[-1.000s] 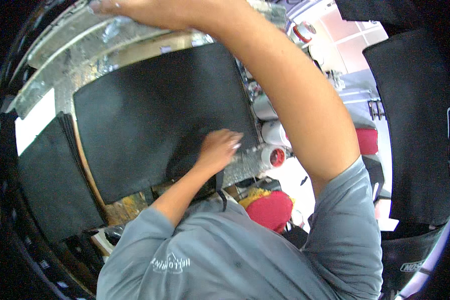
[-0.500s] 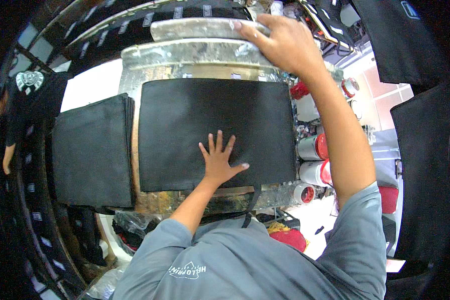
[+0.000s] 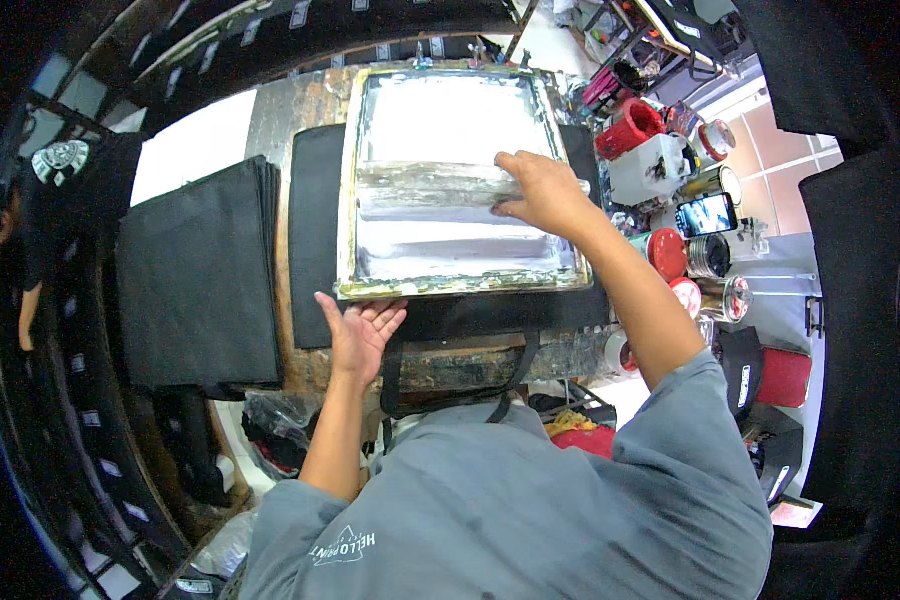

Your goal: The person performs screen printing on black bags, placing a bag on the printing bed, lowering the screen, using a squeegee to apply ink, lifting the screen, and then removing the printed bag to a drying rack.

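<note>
A screen printing frame with a pale, ink-smeared mesh lies over a black fabric bag on the worktable. Across the mesh rests a wide, stained grey squeegee. My right hand is closed around the squeegee's right part, thumb on the near side. At the frame's near left edge is my left hand, palm up with the fingers apart; whether its fingertips touch the frame I cannot tell. The bag's handle loops over the table's near edge, and the frame hides most of the bag.
A stack of black fabric bags sits to the left. Along the right side stand ink tubs, including a red one, a white jug and a phone. Racks with black bags surround the table. Another person is at far left.
The screen frame has come down from its raised position over the bag. My right hand has moved nearer and now holds the squeegee. My left hand has left the bag and turned palm up.
</note>
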Motion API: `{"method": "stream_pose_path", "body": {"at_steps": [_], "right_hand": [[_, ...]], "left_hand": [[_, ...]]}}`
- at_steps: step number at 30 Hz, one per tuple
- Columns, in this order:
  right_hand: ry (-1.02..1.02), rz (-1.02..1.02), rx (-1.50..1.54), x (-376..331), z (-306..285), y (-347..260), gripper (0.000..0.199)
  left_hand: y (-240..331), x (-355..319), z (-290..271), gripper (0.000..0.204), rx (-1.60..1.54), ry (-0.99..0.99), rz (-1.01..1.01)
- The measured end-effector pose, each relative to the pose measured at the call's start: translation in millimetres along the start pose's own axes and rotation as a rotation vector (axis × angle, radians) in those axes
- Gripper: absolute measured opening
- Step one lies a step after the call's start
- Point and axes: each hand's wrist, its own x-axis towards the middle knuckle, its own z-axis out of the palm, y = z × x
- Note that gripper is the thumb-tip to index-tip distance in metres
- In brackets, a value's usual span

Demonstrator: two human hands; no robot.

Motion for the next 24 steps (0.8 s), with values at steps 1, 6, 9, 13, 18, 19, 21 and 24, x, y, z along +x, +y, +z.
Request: {"method": "stream_pose_path", "body": {"at_steps": [1, 6, 9, 13, 18, 19, 21, 24], "right_hand": [[-0.025, 0.004, 0.004, -7, 1, -2, 0.061], [0.032, 0.027, -0.174, -55, 64, -34, 0.051], [0.14, 0.054, -0.158, -39, 86, -26, 0.046], [0.216, 0.109, -0.186, 32, 98, 13, 0.041], [0.044, 0.1, -0.135, 94, 70, 60, 0.041], [0.054, 0.089, -0.124, 99, 65, 66, 0.041], [0.115, 0.066, -0.151, 111, 65, 78, 0.042], [0.218, 0.059, -0.228, 127, 88, 81, 0.043]], "left_hand": [[-5, 1, -4, 0.133, 0.029, 0.036, -0.012], [-8, 10, -2, 0.138, 0.17, 0.085, -0.043], [-11, 14, -10, 0.137, 0.195, 0.088, -0.065], [-13, 21, -15, 0.135, 0.209, 0.085, -0.079], [10, 29, -18, 0.116, 0.456, 0.168, -0.319], [35, 34, -14, 0.107, 0.679, 0.151, -0.416], [63, 47, 24, 0.072, 1.189, 0.247, -0.151], [81, 118, 72, 0.045, 1.524, 0.18, 0.926]]}}
